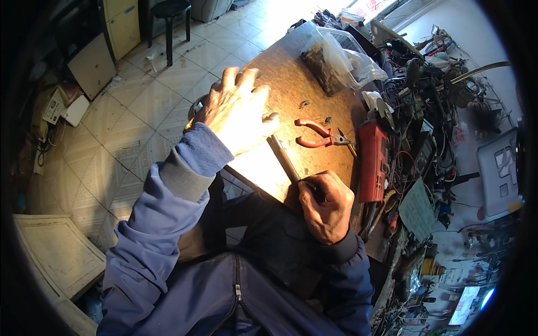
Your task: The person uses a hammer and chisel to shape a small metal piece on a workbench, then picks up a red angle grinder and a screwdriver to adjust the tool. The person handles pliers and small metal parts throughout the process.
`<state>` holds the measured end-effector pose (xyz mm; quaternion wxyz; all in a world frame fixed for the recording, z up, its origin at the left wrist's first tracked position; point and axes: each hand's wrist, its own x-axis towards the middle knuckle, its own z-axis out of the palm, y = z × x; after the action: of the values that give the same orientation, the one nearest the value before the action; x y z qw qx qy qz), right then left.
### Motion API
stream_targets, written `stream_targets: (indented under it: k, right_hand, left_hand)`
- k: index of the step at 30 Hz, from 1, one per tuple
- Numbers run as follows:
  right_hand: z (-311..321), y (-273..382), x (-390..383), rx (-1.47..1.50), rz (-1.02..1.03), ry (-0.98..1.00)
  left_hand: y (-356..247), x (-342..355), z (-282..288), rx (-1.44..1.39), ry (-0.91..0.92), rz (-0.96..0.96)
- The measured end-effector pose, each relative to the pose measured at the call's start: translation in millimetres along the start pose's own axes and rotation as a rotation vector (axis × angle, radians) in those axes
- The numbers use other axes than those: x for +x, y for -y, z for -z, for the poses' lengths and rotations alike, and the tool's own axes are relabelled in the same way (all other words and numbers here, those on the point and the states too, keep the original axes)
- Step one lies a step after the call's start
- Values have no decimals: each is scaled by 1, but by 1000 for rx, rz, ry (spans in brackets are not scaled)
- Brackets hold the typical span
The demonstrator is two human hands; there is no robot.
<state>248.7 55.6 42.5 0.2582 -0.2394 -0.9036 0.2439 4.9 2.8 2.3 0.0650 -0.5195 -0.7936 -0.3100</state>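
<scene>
My left hand point(238, 109) reaches over the left side of the wooden table point(286, 73), its fingers stretched out and apart. Bright light washes out its back, and nothing shows in its grasp; whether the palm touches the wood is hidden. Near the table's front edge, my right hand point(328, 204) is closed around the near end of a narrow dark bar point(284, 158). The bar points away and to the left, toward my left thumb. Beyond my right hand lie pliers point(316, 134) with red handles, their jaws to the right. Small dark bits point(304, 104) lie farther back.
A red boxy device point(373, 162) stands right of the pliers. Clear plastic containers point(347, 61) sit at the table's far end. Tangled cables and tools point(426, 106) crowd the right side. A black stool point(170, 17) stands on the tiled floor point(151, 101) at the far left.
</scene>
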Motion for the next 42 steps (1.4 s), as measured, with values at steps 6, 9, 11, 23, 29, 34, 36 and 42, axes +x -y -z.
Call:
stream_targets:
  k: [6,9,11,23,29,34,36,42]
  right_hand:
    - [6,-1,-5,-34,-4,28]
    - [1,0,3,-7,1,5]
    - [1,-1,3,-6,9,4]
    - [-2,-7,7,15,100,3]
    - [-2,-7,5,-1,95,3]
    - [-4,-10,10,19,101,5]
    - [5,-11,-3,-17,85,24]
    - [-4,-6,17,-14,92,17]
  left_hand:
    - [0,0,1,-3,-14,-12]
    - [3,1,-2,-18,-20,-26]
    - [2,1,-2,-11,-12,-30]
    - [3,1,-3,-31,-15,-36]
    - [5,1,-2,8,0,-40]
    - [3,2,-2,-29,16,-28]
    - [-1,1,1,-33,30,-13]
    - [4,1,-2,2,5,-30]
